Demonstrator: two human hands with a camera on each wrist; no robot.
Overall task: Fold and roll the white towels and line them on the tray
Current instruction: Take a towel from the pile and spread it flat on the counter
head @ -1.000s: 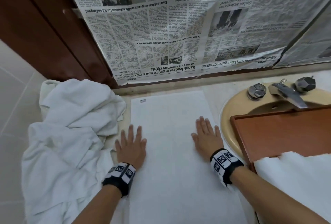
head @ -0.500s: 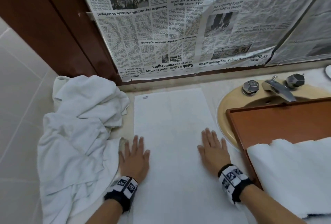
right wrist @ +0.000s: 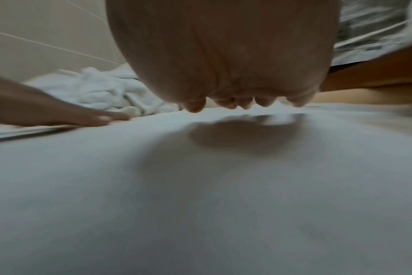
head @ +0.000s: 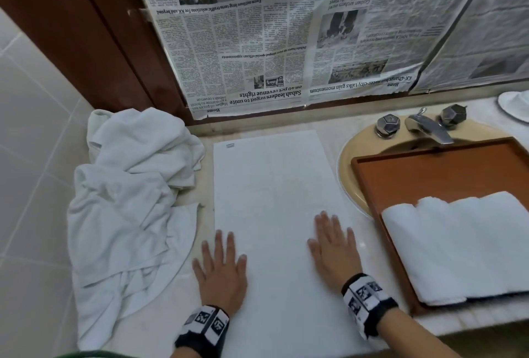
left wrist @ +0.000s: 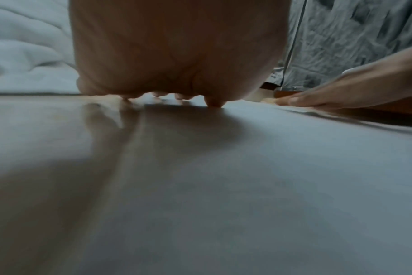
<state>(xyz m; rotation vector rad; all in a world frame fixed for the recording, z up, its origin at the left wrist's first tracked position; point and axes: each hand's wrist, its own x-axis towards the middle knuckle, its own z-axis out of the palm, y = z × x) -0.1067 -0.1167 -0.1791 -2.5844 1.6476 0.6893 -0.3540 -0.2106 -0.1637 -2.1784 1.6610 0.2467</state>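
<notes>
At the far left, a heap of crumpled white towels (head: 126,200) lies on the counter (head: 343,134) against the tiled wall, the same as in the earlier pictures. Just beside it, the flat towel (head: 272,186) is spread in a long strip from the newspaper-covered wall toward the person. The left hand (head: 220,271) lies palm down on the near left edge of this towel, fingers straight and a little spread. One second ago it was pressing further up the towel; now it has slid back toward the person. The right hand (head: 333,246) lies flat in the same way on the right edge, fingers straight and close together, and it has also come back toward the near end. Both wrist views show a palm low over the white cloth with the fingertips touching it. To the right, the wooden tray (head: 429,174) sits over the sink (head: 352,163), below the faucet (head: 429,128). One rolled towel (head: 458,243) lies in the near part of the tray, well apart from the hands.
</notes>
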